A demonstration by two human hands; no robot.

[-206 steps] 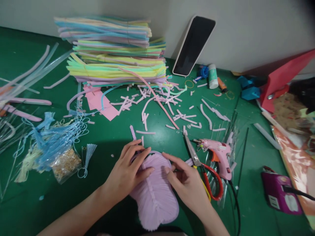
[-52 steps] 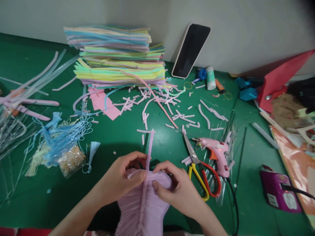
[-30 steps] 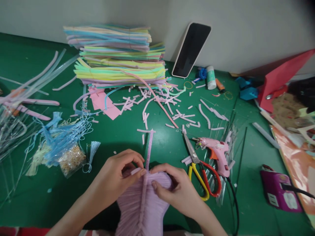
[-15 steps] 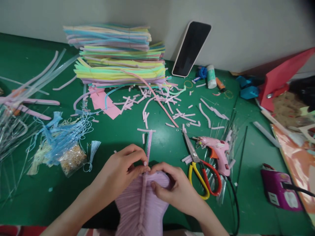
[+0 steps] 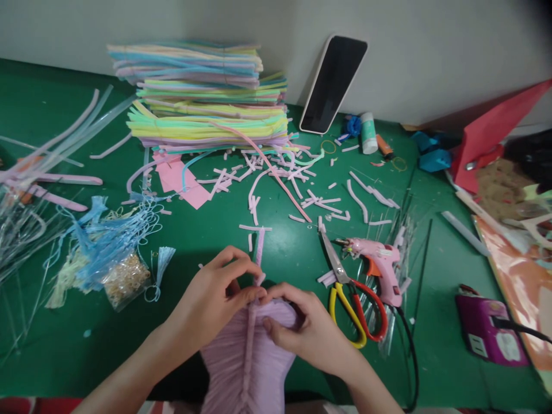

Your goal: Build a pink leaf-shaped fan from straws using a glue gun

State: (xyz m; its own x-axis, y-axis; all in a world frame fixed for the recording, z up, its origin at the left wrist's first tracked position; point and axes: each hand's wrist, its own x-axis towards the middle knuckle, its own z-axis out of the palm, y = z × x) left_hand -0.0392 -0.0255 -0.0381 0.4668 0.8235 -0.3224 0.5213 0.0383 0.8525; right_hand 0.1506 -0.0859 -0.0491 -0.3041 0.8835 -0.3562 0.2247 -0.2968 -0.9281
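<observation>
A lilac shape [image 5: 267, 351] of closely laid pipe cleaners, with a raised central rib, lies at the front edge of the table. From its top a lilac stem [image 5: 260, 247] runs away from me. My left hand [image 5: 215, 290] is closed in a pinch on a short lilac pipe cleaner end [image 5: 259, 280] where the stem meets the shape. My right hand [image 5: 306, 328] grips the shape's upper right edge between thumb and fingers, its index fingertip close to my left fingertips. The exact contact under the fingertips is hidden.
Scissors [image 5: 340, 270] and a pink hot glue gun [image 5: 379, 261] lie to the right, its cord trailing forward. Bundled pipe cleaners [image 5: 211, 123] and a leaning phone [image 5: 334, 83] stand at the back. Cut lilac bits [image 5: 317, 201] are scattered mid-table; blue tassels [image 5: 112, 236] lie left.
My left index finger has lifted slightly, and the short pipe cleaner end in its pinch now points up and to the right. My right hand keeps nearly the same hold.
</observation>
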